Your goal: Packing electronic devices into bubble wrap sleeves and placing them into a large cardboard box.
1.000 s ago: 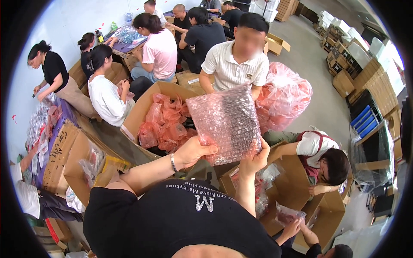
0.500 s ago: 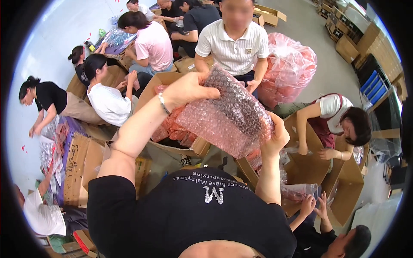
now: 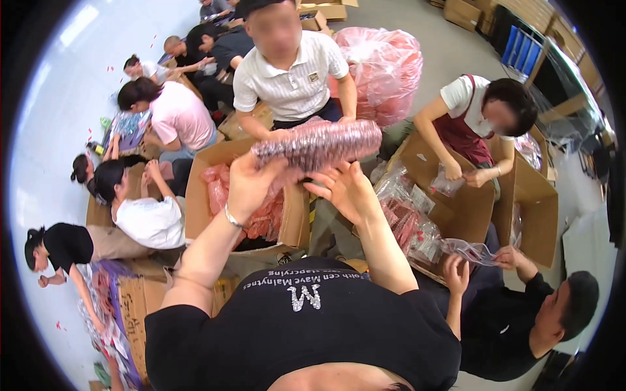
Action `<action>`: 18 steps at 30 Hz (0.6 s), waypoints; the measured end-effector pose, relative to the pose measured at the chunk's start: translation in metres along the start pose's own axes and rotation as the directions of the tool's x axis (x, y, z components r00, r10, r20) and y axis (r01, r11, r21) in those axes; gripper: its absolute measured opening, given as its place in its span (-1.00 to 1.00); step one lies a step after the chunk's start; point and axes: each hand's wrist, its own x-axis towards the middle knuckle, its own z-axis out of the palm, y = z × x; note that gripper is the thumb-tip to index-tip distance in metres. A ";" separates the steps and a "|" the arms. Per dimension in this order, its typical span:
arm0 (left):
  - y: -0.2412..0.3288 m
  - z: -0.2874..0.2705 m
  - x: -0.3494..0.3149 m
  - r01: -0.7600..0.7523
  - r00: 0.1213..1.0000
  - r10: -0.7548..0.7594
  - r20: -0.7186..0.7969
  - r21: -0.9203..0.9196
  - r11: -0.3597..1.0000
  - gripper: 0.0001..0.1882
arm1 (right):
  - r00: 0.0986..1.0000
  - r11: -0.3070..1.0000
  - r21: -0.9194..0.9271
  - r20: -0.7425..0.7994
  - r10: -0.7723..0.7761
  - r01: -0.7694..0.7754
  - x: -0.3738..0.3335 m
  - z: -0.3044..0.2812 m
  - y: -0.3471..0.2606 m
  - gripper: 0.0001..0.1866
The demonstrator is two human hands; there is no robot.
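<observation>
A pink bubble-wrap package [image 3: 319,144], long and rolled or folded, is held up in front of me over the gap between boxes. My left hand [image 3: 253,189] is closed on its left end, with the thumb along the near side and the other fingers partly hidden. Just below the package's right half is my right hand [image 3: 347,194], fingers spread; whether the fingertips touch the wrap I cannot tell. Facing me, a person in a white shirt [image 3: 290,81] has both hands right behind the package, and the contact there is hidden.
A cardboard box [image 3: 297,225] with pink bags stands ahead to the left. At right, another box [image 3: 456,215] holds wrapped packs and clear bags. A large pink plastic sack [image 3: 381,75] is behind. Several people sit around; one at right handles a clear bag [image 3: 469,251].
The bubble-wrap package has turned from a broad tilted face to a narrow, nearly level one. My right hand has left its edge and spread below it. My view has shifted right.
</observation>
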 end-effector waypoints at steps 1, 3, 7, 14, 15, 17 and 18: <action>-0.002 0.001 -0.009 0.104 0.994 -0.096 0.048 -0.199 0.975 -0.78 | 0.995 0.998 0.040 -0.083 -0.049 0.052 0.003 0.021 -0.007 -0.38; -0.006 0.011 -0.018 0.139 0.990 -0.128 0.060 -0.250 0.958 -0.75 | 0.974 0.986 -0.083 -0.161 -0.157 0.145 -0.001 0.023 -0.011 -0.36; -0.020 0.018 -0.016 0.280 0.958 -0.275 0.081 -0.469 0.838 -0.72 | 0.938 0.951 -0.205 -0.210 -0.275 0.233 -0.015 0.025 -0.015 -0.38; -0.060 0.010 -0.016 0.474 0.880 -0.377 0.287 -0.492 0.731 -0.65 | 0.976 0.970 -0.208 -0.149 -0.158 0.125 -0.046 -0.007 -0.020 -0.55; -0.071 0.012 -0.016 0.495 0.868 -0.411 0.277 -0.440 0.749 -0.64 | 0.984 0.975 -0.210 -0.143 -0.110 0.078 -0.056 -0.023 -0.026 -0.57; -0.086 0.029 -0.020 0.545 0.835 -0.470 0.286 -0.315 0.777 -0.64 | 0.945 0.886 -0.446 -0.326 -0.034 -0.123 -0.076 -0.042 -0.030 -0.55; -0.091 0.034 -0.025 0.562 0.820 -0.509 0.262 -0.199 0.803 -0.64 | 0.914 0.875 -0.471 -0.394 -0.093 -0.113 -0.081 -0.040 -0.026 -0.61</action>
